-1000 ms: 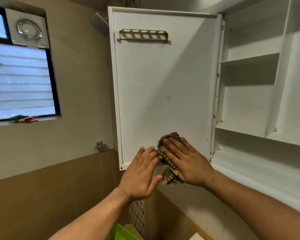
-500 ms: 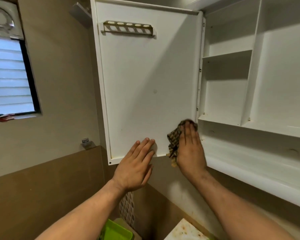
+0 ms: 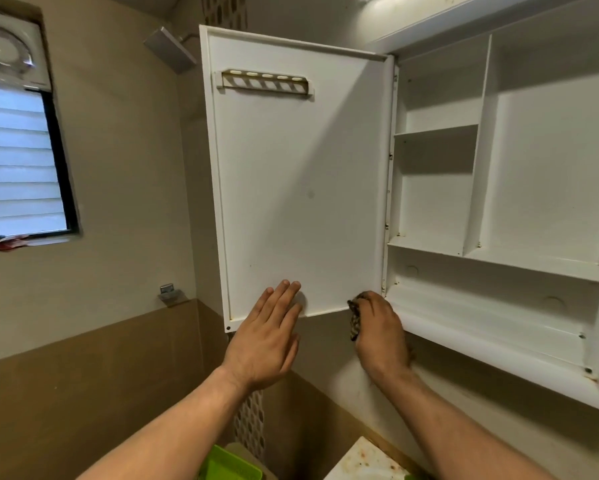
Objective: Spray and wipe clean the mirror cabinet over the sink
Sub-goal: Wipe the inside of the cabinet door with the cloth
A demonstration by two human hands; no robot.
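Wiping is the step in hand, by my reading: the cabinet (image 3: 499, 344) stands with its door (image 3: 301, 185) swung wide, white inner face toward the camera, and no spray bottle shows.

The left hand (image 3: 263, 341) lies flat with fingers straight and close together, fingertips touching the door's lower part just above its bottom edge. It looks to be steadying the panel.

The right hand (image 3: 377, 330) has its fingers bent over a bunched checked cloth (image 3: 354, 322), which shows only at the thumb side of that hand. Hand and cloth sit at the door's bottom corner on the hinge side. The door's edge is just above the knuckles and the cabinet's front lip just to the right. Whether the cloth is pressed on the door or on the wall under it, I cannot tell.

Most of the door rises above both hands, with a faint grey spot (image 3: 311, 194) well above the fingertips and a slotted rack (image 3: 265, 83) higher up. The shelves (image 3: 436, 131) open up and to the right of the right hand.

The next move probably calls for the cloth to travel up along the hinge edge or into the lower compartment while the left hand braces the door against swinging.
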